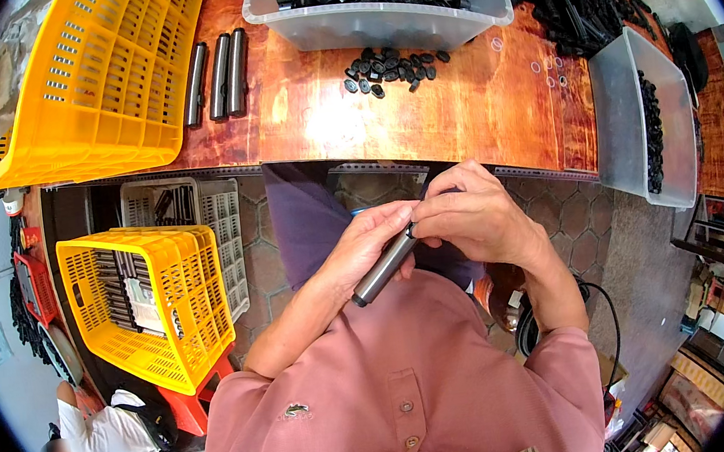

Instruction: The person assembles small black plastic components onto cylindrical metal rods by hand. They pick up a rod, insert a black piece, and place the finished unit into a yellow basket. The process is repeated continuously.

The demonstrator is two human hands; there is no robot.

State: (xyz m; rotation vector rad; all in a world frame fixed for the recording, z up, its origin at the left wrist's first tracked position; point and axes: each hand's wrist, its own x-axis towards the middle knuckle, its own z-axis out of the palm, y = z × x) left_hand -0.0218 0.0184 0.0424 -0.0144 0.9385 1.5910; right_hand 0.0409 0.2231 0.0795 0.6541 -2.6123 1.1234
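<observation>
- Centre of the frame: a grey metal tube slants from lower left to upper right, in front of the pink shirt.
- The left hand grasps the tube, thumb near its upper end and fingers curled beneath; the lower end sticks out free.
- The right hand, just right of it, has bent fingers drawn together at the tube's upper end; whether they grip the tube or a small part, I cannot tell.
- Upper centre: loose black caps lie on the wooden table, well apart from both hands.
</observation>
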